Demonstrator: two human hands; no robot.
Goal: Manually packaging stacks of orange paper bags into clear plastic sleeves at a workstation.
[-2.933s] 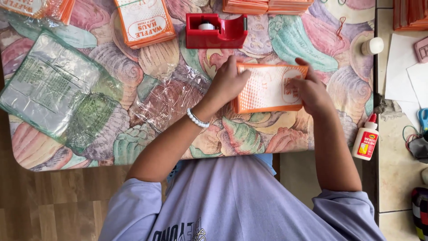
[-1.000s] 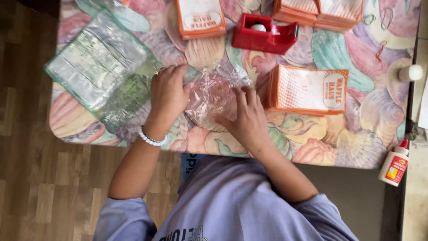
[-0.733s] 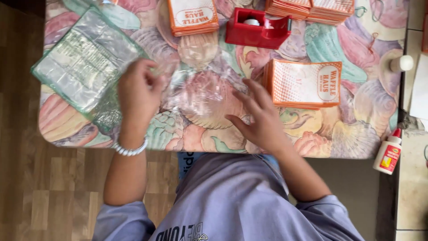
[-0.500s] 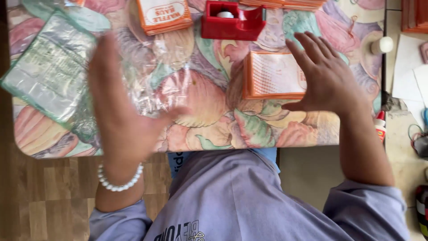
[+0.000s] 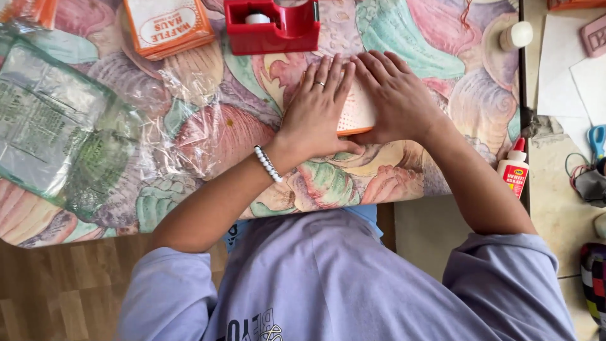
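Both of my hands lie flat, side by side, on an orange-and-white paper packet [image 5: 357, 111] on the colourful shell-patterned table [image 5: 442, 76]. My left hand [image 5: 317, 104], with a ring and a white bead bracelet, covers the packet's left part. My right hand [image 5: 398, 95] covers its right part. Only a small strip of the packet shows between and below my fingers. Neither hand grips anything.
A red tape dispenser [image 5: 273, 25] stands just beyond my hands. Another orange-and-white packet [image 5: 167, 25] lies at the back left. Clear plastic bags [image 5: 69, 132] spread across the table's left. A glue bottle [image 5: 514, 173] stands off the table's right edge, near scissors [image 5: 596, 142] and white papers.
My hands let go of the clear plastic wrap, swung up and right across the table, and now press flat on the orange packet. The view has shifted slightly.
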